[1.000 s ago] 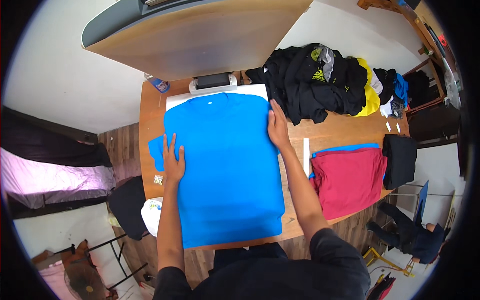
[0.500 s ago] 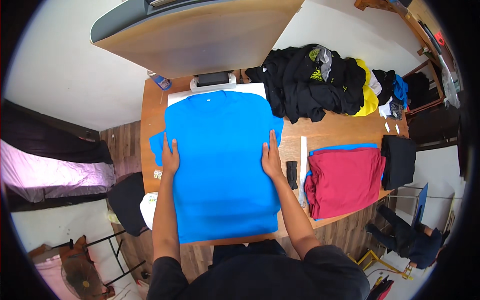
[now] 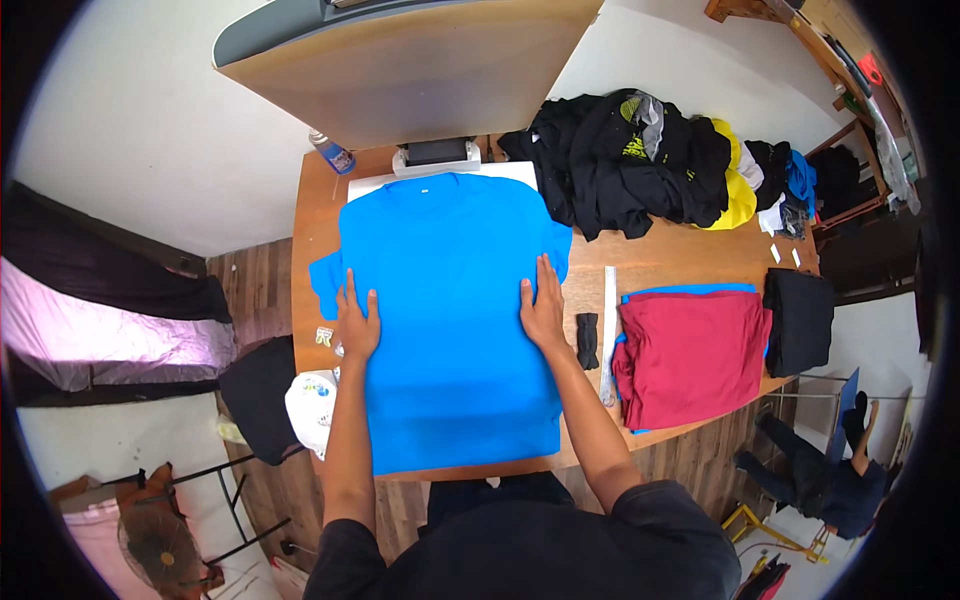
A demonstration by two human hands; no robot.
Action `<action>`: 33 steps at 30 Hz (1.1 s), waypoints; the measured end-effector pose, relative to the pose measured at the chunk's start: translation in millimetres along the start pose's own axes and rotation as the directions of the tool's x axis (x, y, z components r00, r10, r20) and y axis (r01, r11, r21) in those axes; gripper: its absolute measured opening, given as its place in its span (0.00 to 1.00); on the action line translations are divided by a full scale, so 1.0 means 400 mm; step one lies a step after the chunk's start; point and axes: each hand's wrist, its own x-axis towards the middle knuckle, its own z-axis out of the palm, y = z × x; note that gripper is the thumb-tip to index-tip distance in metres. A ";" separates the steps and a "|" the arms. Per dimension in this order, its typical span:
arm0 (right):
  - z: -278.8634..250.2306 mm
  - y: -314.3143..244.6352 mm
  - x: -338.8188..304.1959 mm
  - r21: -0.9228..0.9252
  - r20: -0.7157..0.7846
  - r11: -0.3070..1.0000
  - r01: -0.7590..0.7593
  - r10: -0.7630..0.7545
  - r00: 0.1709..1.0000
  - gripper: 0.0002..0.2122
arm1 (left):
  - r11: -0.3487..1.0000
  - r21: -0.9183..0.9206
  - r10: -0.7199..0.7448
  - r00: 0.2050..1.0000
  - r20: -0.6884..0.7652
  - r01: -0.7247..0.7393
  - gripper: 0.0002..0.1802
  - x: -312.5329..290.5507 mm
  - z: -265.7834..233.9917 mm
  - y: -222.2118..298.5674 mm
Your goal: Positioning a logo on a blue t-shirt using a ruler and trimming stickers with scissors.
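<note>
The left hand (image 3: pixel 358 325) and right hand (image 3: pixel 543 315) rest along opposite sides of the blue shirt (image 3: pixel 450 300), fingers extended, clasping nothing. It already lies spread over a white pad (image 3: pixel 512 171), apparently with a slight ripple left low down; the broad plate (image 3: pixel 410 80) beyond stands raised. Dark clothes (image 3: pixel 610 170) and folded red fabric (image 3: pixel 692 360) share the wooden table (image 3: pixel 690 258), near a white wall (image 3: pixel 140 120).
</note>
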 end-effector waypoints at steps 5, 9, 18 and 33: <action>0.020 0.086 0.013 0.152 -0.021 0.988 0.034 -0.031 0.999 0.28 | 0.967 -0.211 -0.114 0.983 0.141 0.142 0.37 0.031 -0.034 0.057; 0.015 0.030 0.015 0.210 0.069 0.965 -0.157 0.146 0.987 0.28 | 0.976 -0.202 -0.082 0.997 -0.006 0.079 0.37 0.035 -0.006 -0.087; 0.009 0.010 -0.126 -0.109 -0.235 0.976 0.188 -0.209 0.949 0.22 | 0.884 0.432 0.173 0.984 0.054 -0.179 0.37 -0.253 -0.005 0.060; -0.021 -0.051 -0.205 -0.329 0.060 0.893 0.308 -0.306 0.950 0.21 | 0.989 -0.110 -0.094 0.992 0.085 0.103 0.45 -0.594 -0.084 -0.076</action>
